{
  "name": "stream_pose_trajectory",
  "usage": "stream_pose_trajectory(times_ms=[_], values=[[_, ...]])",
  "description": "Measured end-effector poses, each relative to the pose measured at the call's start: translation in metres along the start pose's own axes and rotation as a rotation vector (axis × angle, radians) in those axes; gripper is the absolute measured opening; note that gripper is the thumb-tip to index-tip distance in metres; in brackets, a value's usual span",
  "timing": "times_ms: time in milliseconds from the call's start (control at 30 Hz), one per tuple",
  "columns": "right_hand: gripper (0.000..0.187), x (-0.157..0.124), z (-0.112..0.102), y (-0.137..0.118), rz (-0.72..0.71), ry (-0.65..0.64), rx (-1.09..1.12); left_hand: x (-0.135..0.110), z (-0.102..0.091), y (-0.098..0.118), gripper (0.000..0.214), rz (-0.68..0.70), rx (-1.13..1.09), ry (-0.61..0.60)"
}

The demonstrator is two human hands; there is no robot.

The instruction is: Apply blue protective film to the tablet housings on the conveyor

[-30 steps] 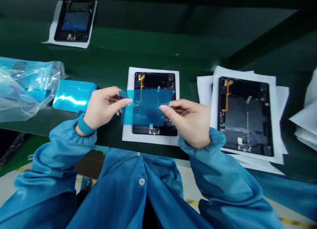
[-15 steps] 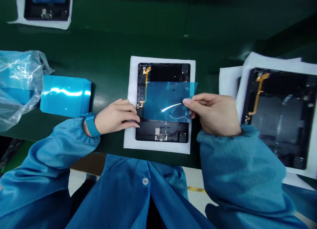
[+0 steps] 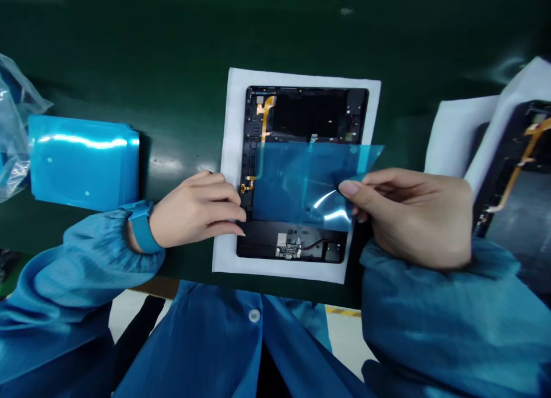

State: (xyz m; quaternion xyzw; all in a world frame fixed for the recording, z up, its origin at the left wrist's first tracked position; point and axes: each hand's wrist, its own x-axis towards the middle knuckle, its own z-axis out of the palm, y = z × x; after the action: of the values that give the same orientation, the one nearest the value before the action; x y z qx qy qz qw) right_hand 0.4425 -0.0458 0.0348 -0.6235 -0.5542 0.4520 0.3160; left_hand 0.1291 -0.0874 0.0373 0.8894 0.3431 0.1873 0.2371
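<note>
A sheet of translucent blue plastic film (image 3: 297, 185) lies across the middle of an opened black tablet housing (image 3: 267, 237), its right side lifted and bent. My right hand (image 3: 408, 214) pinches the film's right edge between thumb and fingers. My left hand (image 3: 198, 208) rests beside the housing's left edge, fingertips touching it, fingers bent and thumb a little apart. An orange flex cable (image 3: 264, 122) runs down the housing's left side. A small circuit board (image 3: 288, 247) shows near its lower edge. The housing lies on a white sheet (image 3: 235, 93).
On the left is a stack of blue film sheets (image 3: 81, 168), next to a clear plastic bag (image 3: 15, 122). Another opened tablet housing (image 3: 516, 197) lies on white sheets (image 3: 458, 134) at the right. Everything stands on a dark green table (image 3: 181, 53).
My view has shifted closer and to the right, so the housing looks larger. My right hand still pinches the film; my left hand stays at the housing's left edge.
</note>
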Motion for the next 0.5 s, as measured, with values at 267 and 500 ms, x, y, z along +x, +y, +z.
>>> stream_pose_trajectory(times_ms=[267,500], values=[[0.018,-0.0004,0.0003,-0.0003,-0.007,0.009,-0.005,-0.0001,0.0005,0.0006,0.019,0.006,-0.014,0.015],[0.02,0.0003,0.0025,-0.0019,-0.001,0.012,-0.019,0.0011,-0.0008,0.001,0.019,0.013,-0.005,0.017]])
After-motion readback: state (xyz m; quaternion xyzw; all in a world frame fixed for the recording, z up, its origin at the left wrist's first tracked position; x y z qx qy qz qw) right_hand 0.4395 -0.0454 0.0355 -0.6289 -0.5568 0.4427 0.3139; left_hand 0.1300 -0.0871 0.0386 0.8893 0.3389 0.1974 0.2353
